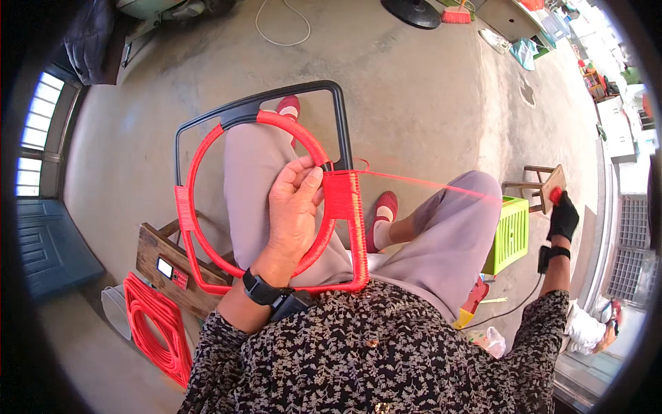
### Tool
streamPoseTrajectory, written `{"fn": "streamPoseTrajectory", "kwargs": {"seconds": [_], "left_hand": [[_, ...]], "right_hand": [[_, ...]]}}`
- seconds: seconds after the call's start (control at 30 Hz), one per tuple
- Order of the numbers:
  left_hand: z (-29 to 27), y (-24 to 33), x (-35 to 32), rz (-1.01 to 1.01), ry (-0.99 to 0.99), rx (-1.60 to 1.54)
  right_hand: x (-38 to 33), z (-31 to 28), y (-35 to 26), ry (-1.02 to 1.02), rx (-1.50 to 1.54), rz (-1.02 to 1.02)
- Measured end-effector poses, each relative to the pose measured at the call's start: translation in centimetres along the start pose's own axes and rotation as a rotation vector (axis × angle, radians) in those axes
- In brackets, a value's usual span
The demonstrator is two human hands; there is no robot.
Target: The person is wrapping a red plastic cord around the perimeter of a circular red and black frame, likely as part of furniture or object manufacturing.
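A frame (340, 195) is lying across the person's lap, mostly over the left thigh, with its flat face turned up. It is showing a squarish outer loop with rounded corners and a large ring set inside it. Smooth black bar is standing bare along the far side and down the far halves of the left and right sides. Tight, glossy red winding is covering the near side, both near corners and nearly the whole ring, leaving a black section where ring and far bar are joining, and a short dark gap by the left thumb. On the right, a broad red band is bridging ring and outer bar, its turns packed in close parallel lines; a narrower band is doing the same on the left.

The left hand (296, 200) is reaching over the frame and pinching the ring between thumb and fingers, just beside the broad band. The right hand (564, 217), in a black glove, is standing well apart, far out to the right, and closing on the red cord (420, 181), which is running taut from the frame past the right knee. Blur is hiding exactly how the fingers are gripping it.

To the near left, red frames (158, 331) are leaning beside a wooden bench (162, 248).
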State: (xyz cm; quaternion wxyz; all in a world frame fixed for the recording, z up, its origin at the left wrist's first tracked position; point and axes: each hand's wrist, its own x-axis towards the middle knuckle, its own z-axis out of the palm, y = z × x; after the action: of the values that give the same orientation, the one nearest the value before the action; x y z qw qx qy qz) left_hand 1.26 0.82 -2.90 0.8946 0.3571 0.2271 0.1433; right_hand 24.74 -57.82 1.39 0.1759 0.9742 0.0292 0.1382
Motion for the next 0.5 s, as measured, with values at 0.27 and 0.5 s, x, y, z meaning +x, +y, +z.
{"fn": "streamPoseTrajectory", "kwargs": {"seconds": [0.27,0.5], "left_hand": [[0.5,0.1,-0.3,-0.02,0.0,0.013],[0.7,-0.5,-0.1,-0.057,-0.032,0.025]], "right_hand": [[-1.8,-5.7,-14.7,-0.331,1.452,0.285],[-8.0,-14.1,-37.8,-1.324,2.015,-0.139]]}}
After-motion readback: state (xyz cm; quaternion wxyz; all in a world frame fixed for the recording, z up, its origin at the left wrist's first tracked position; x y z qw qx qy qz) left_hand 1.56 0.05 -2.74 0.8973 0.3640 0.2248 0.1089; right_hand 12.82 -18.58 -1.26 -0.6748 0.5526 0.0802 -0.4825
